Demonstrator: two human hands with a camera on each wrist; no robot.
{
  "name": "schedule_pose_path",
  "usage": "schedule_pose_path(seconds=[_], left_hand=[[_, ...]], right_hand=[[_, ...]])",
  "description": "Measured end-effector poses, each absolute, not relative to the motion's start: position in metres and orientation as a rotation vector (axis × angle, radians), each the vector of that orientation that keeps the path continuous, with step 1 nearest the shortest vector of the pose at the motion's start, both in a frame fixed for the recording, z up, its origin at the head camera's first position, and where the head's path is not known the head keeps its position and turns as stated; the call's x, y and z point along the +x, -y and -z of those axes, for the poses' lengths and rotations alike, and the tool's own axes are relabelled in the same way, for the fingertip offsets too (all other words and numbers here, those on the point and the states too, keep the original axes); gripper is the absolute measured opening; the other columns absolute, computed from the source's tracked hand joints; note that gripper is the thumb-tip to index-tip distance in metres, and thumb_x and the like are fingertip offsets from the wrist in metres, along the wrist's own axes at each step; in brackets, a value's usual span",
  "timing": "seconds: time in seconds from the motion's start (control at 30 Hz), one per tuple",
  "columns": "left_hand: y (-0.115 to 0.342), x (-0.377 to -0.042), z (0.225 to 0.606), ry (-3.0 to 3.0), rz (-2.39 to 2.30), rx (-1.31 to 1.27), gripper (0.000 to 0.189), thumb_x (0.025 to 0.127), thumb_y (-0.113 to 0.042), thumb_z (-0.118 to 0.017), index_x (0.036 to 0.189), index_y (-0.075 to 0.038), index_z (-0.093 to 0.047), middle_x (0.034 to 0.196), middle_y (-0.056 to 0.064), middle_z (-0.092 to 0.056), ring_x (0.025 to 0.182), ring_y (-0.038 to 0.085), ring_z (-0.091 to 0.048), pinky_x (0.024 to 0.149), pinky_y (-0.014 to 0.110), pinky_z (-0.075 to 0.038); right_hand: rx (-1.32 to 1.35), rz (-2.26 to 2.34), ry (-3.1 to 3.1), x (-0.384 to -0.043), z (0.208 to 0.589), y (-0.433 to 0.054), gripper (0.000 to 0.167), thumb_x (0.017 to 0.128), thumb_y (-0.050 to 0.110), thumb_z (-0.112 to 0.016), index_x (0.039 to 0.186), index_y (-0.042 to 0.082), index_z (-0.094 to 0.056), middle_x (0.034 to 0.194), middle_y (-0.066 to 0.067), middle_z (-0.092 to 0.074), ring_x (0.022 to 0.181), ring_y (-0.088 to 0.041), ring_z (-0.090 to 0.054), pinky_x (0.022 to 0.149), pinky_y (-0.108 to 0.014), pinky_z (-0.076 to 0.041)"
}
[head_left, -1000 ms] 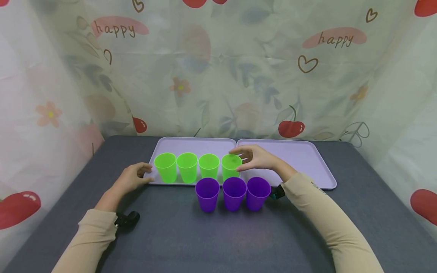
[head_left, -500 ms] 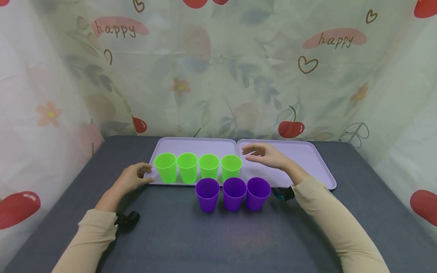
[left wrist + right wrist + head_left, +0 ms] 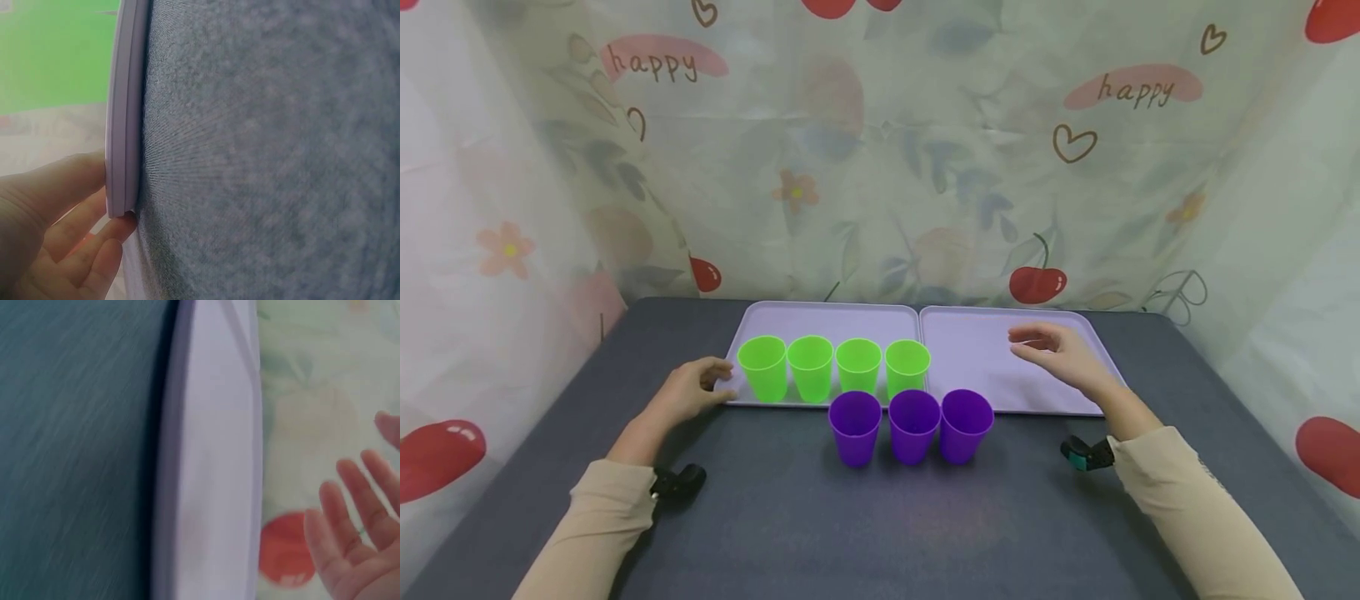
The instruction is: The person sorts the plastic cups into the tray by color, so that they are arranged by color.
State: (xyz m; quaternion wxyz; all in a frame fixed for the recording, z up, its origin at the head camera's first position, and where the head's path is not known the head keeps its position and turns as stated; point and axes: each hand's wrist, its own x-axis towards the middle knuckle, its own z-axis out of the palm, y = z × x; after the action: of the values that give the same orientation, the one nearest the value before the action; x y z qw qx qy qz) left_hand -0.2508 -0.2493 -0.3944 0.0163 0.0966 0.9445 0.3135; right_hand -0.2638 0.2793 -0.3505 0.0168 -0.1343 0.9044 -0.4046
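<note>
Several green cups [image 3: 812, 367] stand upright in a row on the left lilac tray [image 3: 842, 313]. My left hand [image 3: 688, 390] holds this tray's near left corner. The left wrist view shows the thumb against the tray rim [image 3: 125, 119] and curled fingers at its corner. My right hand [image 3: 1060, 354] hovers over the right lilac tray [image 3: 970, 367], apart from the cups, with nothing in it. In the right wrist view, its fingers [image 3: 340, 519] are spread and relaxed. Three purple cups, the middle one [image 3: 914, 429] among them, stand upright on the table before the trays.
The two trays lie side by side at the back of the dark grey table [image 3: 880, 533]. A patterned curtain [image 3: 887, 192] hangs behind and along both sides. Black wrist devices are strapped on, the left one [image 3: 679, 482] near the table surface.
My right hand has let go of the rightmost green cup and moved right, over the right tray. The left hand and all the cups have stayed in place.
</note>
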Motion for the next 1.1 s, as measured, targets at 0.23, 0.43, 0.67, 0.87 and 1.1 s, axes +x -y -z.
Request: schedule_pose_path(seconds=[0.23, 0.43, 0.67, 0.87, 1.1], left_hand=[[0.248, -0.25, 0.393, -2.932, -0.983, 0.293, 0.045, 0.083, -0.016, -0.069, 0.12, 0.006, -0.055, 0.116, 0.026, -0.061, 0.11, 0.043, -0.055, 0.093, 0.055, -0.044], [0.248, -0.25, 0.394, -2.938, -0.987, 0.303, 0.044, 0.083, -0.016, -0.069, 0.119, 0.006, -0.055, 0.115, 0.026, -0.061, 0.109, 0.043, -0.056, 0.093, 0.054, -0.045], [0.248, -0.251, 0.394, -2.949, -0.977, 0.302, 0.045, 0.083, -0.018, -0.07, 0.119, 0.005, -0.056, 0.114, 0.024, -0.062, 0.109, 0.042, -0.056, 0.092, 0.054, -0.045], [0.248, -0.251, 0.395, -2.957, -0.955, 0.313, 0.044, 0.083, -0.017, -0.069, 0.119, 0.006, -0.056, 0.114, 0.025, -0.062, 0.109, 0.043, -0.056, 0.092, 0.055, -0.045], [0.249, -0.249, 0.392, -2.973, -0.933, 0.341, 0.042, 0.086, -0.018, -0.066, 0.12, 0.004, -0.055, 0.117, 0.026, -0.061, 0.108, 0.042, -0.057, 0.089, 0.052, -0.048]], right_hand=[[-0.107, 1.118, -2.973, -0.238, 0.357, -0.331, 0.053, 0.091, 0.04, -0.057, 0.127, 0.002, -0.053, 0.127, -0.021, -0.057, 0.096, 0.002, -0.055, 0.081, -0.027, -0.049], [-0.019, 1.045, -3.019, -0.221, 0.369, -0.36, 0.055, 0.091, 0.036, -0.057, 0.126, -0.006, -0.05, 0.129, -0.031, -0.051, 0.117, -0.047, -0.047, 0.093, -0.056, -0.043], [0.054, 0.931, -3.023, -0.207, 0.385, -0.385, 0.053, 0.091, 0.033, -0.058, 0.123, -0.008, -0.051, 0.13, -0.036, -0.046, 0.114, -0.052, -0.047, 0.089, -0.058, -0.043], [0.02, 0.891, -3.007, -0.204, 0.391, -0.392, 0.052, 0.09, 0.032, -0.061, 0.122, -0.008, -0.053, 0.127, -0.035, -0.049, 0.111, -0.051, -0.051, 0.085, -0.054, -0.047], [0.017, 0.833, -3.031, -0.208, 0.392, -0.391, 0.049, 0.088, 0.031, -0.063, 0.118, -0.008, -0.056, 0.12, -0.033, -0.055, 0.105, -0.048, -0.057, 0.077, -0.044, -0.052]])
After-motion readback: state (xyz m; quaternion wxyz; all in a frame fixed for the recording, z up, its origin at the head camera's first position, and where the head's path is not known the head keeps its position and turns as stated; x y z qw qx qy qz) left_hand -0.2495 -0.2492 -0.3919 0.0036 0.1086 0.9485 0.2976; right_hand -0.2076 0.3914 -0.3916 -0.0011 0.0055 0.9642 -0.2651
